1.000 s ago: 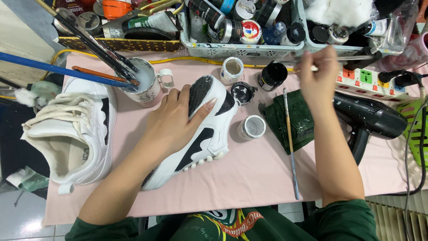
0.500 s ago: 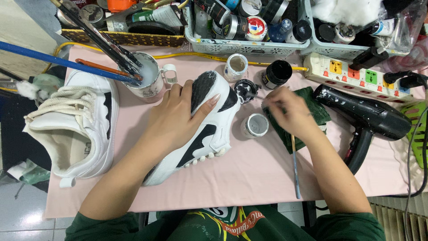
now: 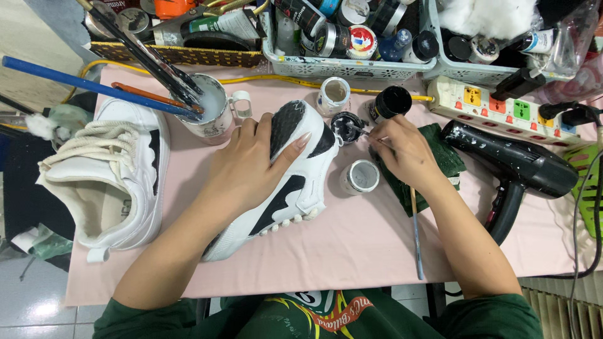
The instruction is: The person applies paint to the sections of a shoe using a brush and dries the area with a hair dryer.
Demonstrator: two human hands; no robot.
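Note:
My left hand (image 3: 246, 164) lies flat on a white sneaker with black painted panels (image 3: 295, 182), holding it down on the pink table cover (image 3: 352, 251). My right hand (image 3: 405, 150) grips a thin paintbrush (image 3: 363, 132) whose tip rests in a small open pot of black paint (image 3: 345, 125). An open black jar (image 3: 392, 100) and a white paint pot (image 3: 361, 177) stand close by. A dark green cloth (image 3: 449, 157) lies under my right hand.
A second white sneaker (image 3: 107, 182) sits at the left. A mug holding several brushes (image 3: 207, 113) stands behind it. A black hair dryer (image 3: 509, 169), a power strip (image 3: 496, 103), baskets of paint jars (image 3: 339, 37) and a loose brush (image 3: 416, 238) surround the work.
My right hand came down from the power strip at the back and now holds the brush tip in the black paint pot. The left hand stayed on the sneaker.

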